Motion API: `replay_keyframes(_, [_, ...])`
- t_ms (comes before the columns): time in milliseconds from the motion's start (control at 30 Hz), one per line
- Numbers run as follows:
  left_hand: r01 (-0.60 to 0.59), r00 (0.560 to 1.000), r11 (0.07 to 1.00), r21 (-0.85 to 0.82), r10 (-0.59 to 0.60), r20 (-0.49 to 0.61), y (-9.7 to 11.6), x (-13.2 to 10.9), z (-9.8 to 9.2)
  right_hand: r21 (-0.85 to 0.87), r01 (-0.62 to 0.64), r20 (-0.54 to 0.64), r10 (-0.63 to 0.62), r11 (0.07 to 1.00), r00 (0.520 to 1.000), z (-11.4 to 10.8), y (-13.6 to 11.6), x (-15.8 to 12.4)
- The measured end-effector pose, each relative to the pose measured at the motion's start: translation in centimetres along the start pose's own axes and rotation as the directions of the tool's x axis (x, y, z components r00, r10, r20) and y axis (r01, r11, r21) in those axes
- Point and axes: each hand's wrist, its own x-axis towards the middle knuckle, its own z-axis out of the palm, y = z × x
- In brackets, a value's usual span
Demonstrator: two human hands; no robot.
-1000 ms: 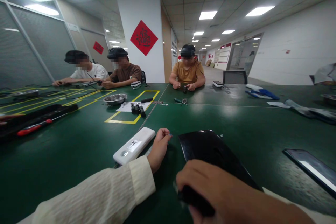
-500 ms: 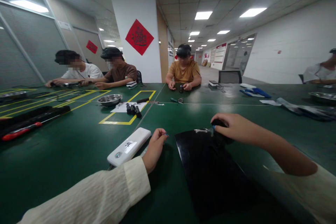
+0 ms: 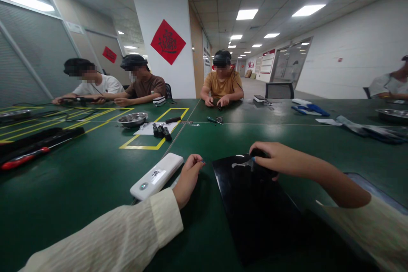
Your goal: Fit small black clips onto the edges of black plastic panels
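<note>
My right hand (image 3: pixel 270 157) is closed around a dark object (image 3: pixel 260 153) whose kind I cannot make out, mostly hidden by the fingers. It is over the far end of a glossy black sheet (image 3: pixel 251 208) on the table. A shiny pale patch, perhaps a reflection, shows on the sheet by the thumb. My left hand (image 3: pixel 189 178) rests on the table left of the sheet, its fingertips pinched together. Whether something small is between them cannot be seen. Just left of that hand lies a white power bank (image 3: pixel 165 170) with a label.
On the green table (image 3: pixel 95 187) are a metal bowl (image 3: pixel 132 120), several small black parts (image 3: pixel 162 132) on white paper, pliers (image 3: pixel 215 120) and a red-handled tool (image 3: pixel 25 158). Blue gloves (image 3: pixel 309 109) lie at the right. A person (image 3: pixel 223 83) sits opposite; others sit at both sides.
My right hand has shifted slightly left with the dark object, and the pale patch shows larger. My left hand stays in place. The person opposite has brought one hand inward and lower.
</note>
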Motion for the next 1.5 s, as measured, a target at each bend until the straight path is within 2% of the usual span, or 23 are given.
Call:
replay_keyframes(100, [-0.006,1.000,1.000,0.011,0.006,-0.004,0.0,0.0,0.0,-0.040,0.035,0.011,-0.035,0.999,0.999,0.3,0.2,0.0])
replay_keyframes(233, [-0.021,1.000,1.000,0.022,0.022,-0.006,0.1,0.0,0.1,-0.092,-0.009,0.008,0.009,0.996,1.000,0.9,0.2,0.2])
replay_keyframes(467, [0.002,1.000,0.999,0.044,-0.002,0.014,0.0,0.1,0.0,0.122,-0.091,0.167,0.070,0.988,0.984,0.8,0.5,0.7])
replay_keyframes(567, [0.003,1.000,0.999,0.049,-0.004,0.016,0.1,0.0,0.0,0.046,-0.072,0.197,0.061,0.996,0.978,1.0,0.7,0.8])
replay_keyframes(633, [-0.007,1.000,0.999,0.051,0.005,0.022,0.2,0.0,0.0,-0.094,0.016,0.120,-0.004,0.995,0.993,1.0,0.8,0.9])
replay_keyframes(700, [-0.010,1.000,0.999,0.052,0.008,0.026,0.2,0.0,0.0,-0.277,0.064,-0.006,-0.068,0.959,0.998,0.8,1.1,1.2])
replay_keyframes(733, [-0.007,1.000,0.999,0.052,0.006,0.026,0.2,-0.1,0.0,-0.376,0.037,-0.073,-0.069,0.926,0.995,0.6,1.4,1.4])
replay_keyframes(800, [0.001,1.000,0.999,0.051,-0.002,0.024,0.1,-0.1,-0.1,-0.527,-0.113,-0.209,0.000,0.842,0.978,0.3,2.4,2.2])
replay_keyframes(900, [-0.001,1.000,0.999,0.053,-0.001,0.027,0.1,-0.1,-0.1,-0.599,-0.333,-0.347,0.138,0.728,0.927,0.4,4.6,3.5])
replay_keyframes(1000, [-0.005,1.000,0.998,0.061,0.003,0.028,0.1,-0.2,-0.2,-0.602,-0.415,-0.376,0.216,0.683,0.901,1.3,6.7,4.8])
replay_keyframes(1100, [-0.001,0.999,0.998,0.067,-0.001,0.035,0.0,-0.1,-0.2,-0.623,-0.387,-0.327,0.224,0.680,0.918,2.5,7.8,5.7])
replay_keyframes(1233, [-0.023,0.998,0.995,0.093,0.019,0.052,-0.2,0.2,-0.2,-0.657,-0.313,-0.292,0.151,0.686,0.944,2.9,7.5,6.1])
replay_keyframes(1333, [-0.095,0.994,0.982,0.160,0.084,0.074,-0.3,0.3,-0.3,-0.670,-0.298,-0.363,0.050,0.680,0.930,2.3,5.7,5.6])
replay_keyframes(1433, [-0.252,0.965,0.923,0.291,0.218,0.143,0.1,-0.6,-0.2,-0.669,-0.288,-0.462,-0.080,0.685,0.883,2.2,2.8,4.1])
replay_keyframes(1467, [-0.329,0.943,0.876,0.353,0.280,0.181,0.3,-1.1,-0.2,-0.678,-0.262,-0.494,-0.162,0.687,0.854,2.4,1.7,3.5])
replay_keyframes(1500, [-0.397,0.915,0.826,0.400,0.324,0.239,0.6,-1.7,-0.2,-0.698,-0.218,-0.528,-0.284,0.682,0.801,2.8,0.6,2.8])
